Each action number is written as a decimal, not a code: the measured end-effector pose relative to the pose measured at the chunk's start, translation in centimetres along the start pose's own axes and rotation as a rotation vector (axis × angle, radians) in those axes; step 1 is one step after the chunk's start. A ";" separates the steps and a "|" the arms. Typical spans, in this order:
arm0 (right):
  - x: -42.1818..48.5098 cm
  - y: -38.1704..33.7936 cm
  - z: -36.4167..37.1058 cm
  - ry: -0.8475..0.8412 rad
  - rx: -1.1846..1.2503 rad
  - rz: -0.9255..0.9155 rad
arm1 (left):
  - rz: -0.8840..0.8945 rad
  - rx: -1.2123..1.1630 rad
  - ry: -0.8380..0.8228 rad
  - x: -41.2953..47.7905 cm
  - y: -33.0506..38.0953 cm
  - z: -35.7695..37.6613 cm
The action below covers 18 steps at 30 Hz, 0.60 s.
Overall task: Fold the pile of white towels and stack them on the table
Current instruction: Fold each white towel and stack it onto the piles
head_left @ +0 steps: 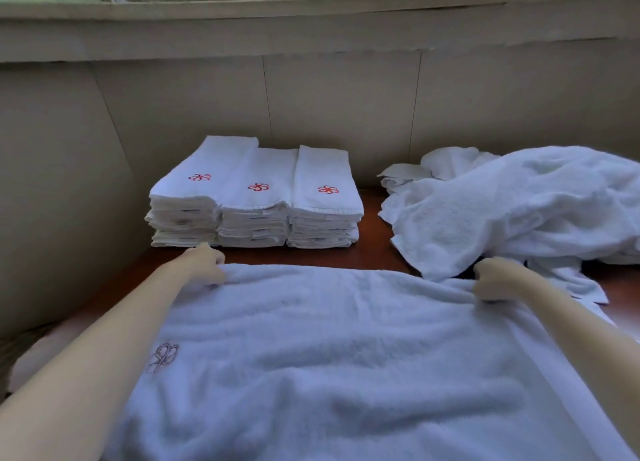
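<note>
A white towel [346, 356] lies spread flat across the near part of the surface [374, 252], its far edge running left to right between the two hands. A flower emblem [162, 356] shows faintly through the cloth near its left side, seemingly the back of the stitching, though the blur makes that hard to confirm. The left hand [204, 264] has its grip closed on the towel's far left corner, fingers curled over the edge and pinching the fabric. The right hand [493, 280] has its grip closed in the same way on the far right corner, the cloth bunched slightly under the knuckles. Both forearms reach forward along the towel's sides. Just beyond the left hand, three stacks of folded towels [256, 200] stand side by side against the wall, touching one another, each top towel bearing a red flower emblem [327, 189]. To the right, well apart from the stacks, a loose pile of unfolded white towels [519, 211] is heaped on the surface, its near edge drooping just beside the right hand. The reddish-brown surface shows between stacks and pile. Behind everything rises a pale panelled wall [311, 96] with a window sill [311, 13] above.
</note>
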State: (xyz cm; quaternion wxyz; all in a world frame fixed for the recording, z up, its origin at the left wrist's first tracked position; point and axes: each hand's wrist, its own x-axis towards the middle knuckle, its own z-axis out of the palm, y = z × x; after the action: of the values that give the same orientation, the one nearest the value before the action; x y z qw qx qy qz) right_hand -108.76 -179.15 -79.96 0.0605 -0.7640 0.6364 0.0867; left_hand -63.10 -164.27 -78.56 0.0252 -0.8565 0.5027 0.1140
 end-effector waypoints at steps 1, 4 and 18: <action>0.1 0.0 -0.2 0.062 -0.010 -0.001 | 0.018 -0.003 0.053 0.1 -0.2 -0.2; -0.6 -0.2 -0.7 0.454 0.291 0.081 | -0.065 0.011 0.481 -0.3 -0.4 -0.7; -9.1 -0.6 5.5 0.798 0.723 0.036 | -0.024 -0.526 0.794 -9.0 -4.5 7.1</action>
State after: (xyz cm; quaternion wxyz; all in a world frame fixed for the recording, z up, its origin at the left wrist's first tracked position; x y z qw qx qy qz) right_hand -110.11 -169.18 -83.43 0.0714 -0.6569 0.6124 -0.4340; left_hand -64.60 -153.25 -83.85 -0.3851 -0.8169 0.4177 -0.0993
